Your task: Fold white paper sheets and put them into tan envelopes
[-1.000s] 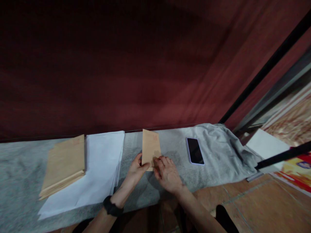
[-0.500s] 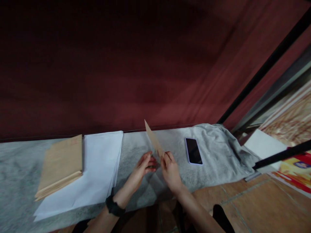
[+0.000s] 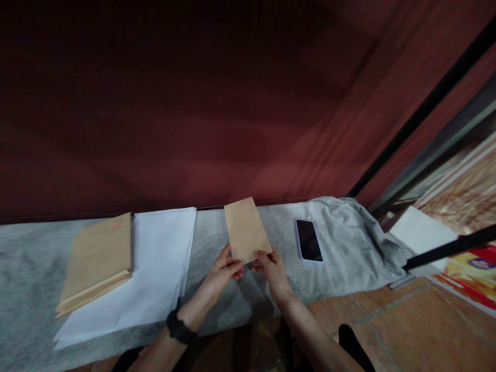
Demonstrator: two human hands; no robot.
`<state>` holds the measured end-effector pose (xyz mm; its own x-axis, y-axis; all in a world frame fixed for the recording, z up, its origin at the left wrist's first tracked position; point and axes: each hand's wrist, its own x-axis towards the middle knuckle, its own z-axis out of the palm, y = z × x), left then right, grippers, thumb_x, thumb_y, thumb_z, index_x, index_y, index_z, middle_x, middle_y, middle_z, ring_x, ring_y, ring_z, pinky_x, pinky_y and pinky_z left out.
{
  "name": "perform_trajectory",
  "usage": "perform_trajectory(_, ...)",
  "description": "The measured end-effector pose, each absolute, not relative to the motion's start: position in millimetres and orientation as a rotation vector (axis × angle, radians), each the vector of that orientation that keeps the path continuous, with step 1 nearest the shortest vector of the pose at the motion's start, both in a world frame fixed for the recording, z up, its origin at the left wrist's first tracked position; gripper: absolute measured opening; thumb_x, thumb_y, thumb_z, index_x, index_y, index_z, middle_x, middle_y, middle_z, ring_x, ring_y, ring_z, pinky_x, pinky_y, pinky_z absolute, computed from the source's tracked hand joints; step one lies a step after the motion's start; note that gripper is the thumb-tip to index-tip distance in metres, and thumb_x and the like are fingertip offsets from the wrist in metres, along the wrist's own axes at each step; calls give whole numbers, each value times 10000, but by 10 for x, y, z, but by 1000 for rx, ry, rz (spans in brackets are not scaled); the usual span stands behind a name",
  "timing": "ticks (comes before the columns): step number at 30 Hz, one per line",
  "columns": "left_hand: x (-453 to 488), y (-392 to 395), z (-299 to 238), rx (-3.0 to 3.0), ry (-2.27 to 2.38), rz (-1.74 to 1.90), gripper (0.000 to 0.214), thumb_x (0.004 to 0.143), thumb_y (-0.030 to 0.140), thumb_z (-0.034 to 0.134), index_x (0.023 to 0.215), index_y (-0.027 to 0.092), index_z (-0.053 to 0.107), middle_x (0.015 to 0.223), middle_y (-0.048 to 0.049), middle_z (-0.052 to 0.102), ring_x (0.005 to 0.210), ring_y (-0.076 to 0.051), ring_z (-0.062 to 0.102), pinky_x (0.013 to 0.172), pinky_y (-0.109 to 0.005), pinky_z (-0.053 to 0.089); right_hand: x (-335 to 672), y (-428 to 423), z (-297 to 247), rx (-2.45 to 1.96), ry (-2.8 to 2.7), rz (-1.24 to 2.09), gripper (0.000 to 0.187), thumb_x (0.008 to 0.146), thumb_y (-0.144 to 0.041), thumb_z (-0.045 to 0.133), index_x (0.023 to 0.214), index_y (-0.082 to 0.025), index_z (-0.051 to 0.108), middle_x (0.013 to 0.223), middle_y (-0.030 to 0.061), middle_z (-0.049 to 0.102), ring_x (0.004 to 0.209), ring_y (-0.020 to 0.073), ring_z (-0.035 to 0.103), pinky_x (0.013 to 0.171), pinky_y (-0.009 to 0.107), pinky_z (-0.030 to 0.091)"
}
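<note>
Two hands (image 3: 220,273); one loose envelope (image 3: 247,227); one envelope stack (image 3: 99,256); one paper stack (image 3: 157,276); one phone (image 3: 309,241); one wristband (image 3: 180,328).

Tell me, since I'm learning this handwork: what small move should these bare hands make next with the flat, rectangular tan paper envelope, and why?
Probably lower the tan paper envelope onto the long, wrinkled grey cloth: the left hand and right hand both pinch its near end, and its far edge overlaps the dark red fabric backdrop in view, suggesting it is lifted.
</note>
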<state>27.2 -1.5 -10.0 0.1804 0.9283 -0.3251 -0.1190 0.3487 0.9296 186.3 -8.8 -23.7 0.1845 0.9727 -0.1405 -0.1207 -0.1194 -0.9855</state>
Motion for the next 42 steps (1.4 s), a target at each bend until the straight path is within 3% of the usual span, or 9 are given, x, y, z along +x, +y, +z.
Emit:
perform_trajectory(6,60,6,-160,1026,1196,759,904,652,270,703,1483,143,372,620,53,651,491,-116,577,489,-205,391,2148,-17,-303,-1510,-1201,1093,410,804,-406,548,1133,-169,610,720,7,654,575,193,618,533,321,531)
perform_trajectory(11,-6,-9,-198,1062,1279,729,1078,646,232,658,1588,118,146,603,82,620,452,-109,544,458,-202,384,2184,-115,-342,-1662,-1509,930,476,795,-215,581,1269,-183,611,828,46,714,808,241,691,749,343,515)
perform_trajectory(16,-17,-52,-223,1163,1334,648,1078,697,199,617,1606,124,42,593,101,568,439,-97,493,455,-197,377,2157,-164,-290,-1820,-1842,759,470,860,-149,541,1327,-178,584,932,69,753,869,239,717,801,329,507)
perform_trajectory(20,-34,-57,-144,1454,1470,508,883,812,211,592,1596,157,189,591,86,557,485,-122,535,530,-231,428,2168,-147,-226,-1893,-2002,534,354,940,-163,486,1270,-179,614,1084,100,740,1004,236,698,897,337,503)
perform_trajectory(23,-42,-66,-20,1792,1775,278,558,898,244,561,1453,220,505,734,-12,679,676,-204,671,662,-309,500,2180,-104,-188,-1881,-2019,421,297,957,-159,467,1182,-187,659,1099,108,724,1049,239,675,948,350,498)
perform_trajectory(26,10,-102,23,2058,1850,251,371,953,236,497,1293,226,644,1036,-95,738,930,-255,711,819,-374,542,2169,-22,-182,-1823,-2052,267,308,965,-170,459,1197,-166,662,1144,130,709,1081,252,654,978,376,498)
perform_trajectory(32,260,-240,-290,2633,1256,456,510,952,361,581,1433,207,511,1524,-118,500,1425,-287,436,1161,-496,384,2091,197,-321,-1615,-2230,213,441,1042,-294,385,1442,-160,512,1521,86,511,1407,218,452,1179,393,350)
perform_trajectory(36,320,-317,-430,2745,1194,435,618,952,488,569,1495,229,430,1580,-107,429,1484,-312,340,1205,-577,292,2067,328,-435,-1633,-2299,182,500,1061,-364,340,1521,-184,423,1578,68,429,1466,220,379,1219,437,283)
perform_trajectory(42,233,-325,-377,2749,1079,326,664,963,475,562,1556,305,317,1632,-39,346,1511,-281,286,1229,-567,245,2047,520,-490,-1684,-2291,96,521,1068,-393,299,1543,-201,390,1597,57,377,1480,229,358,1221,452,269)
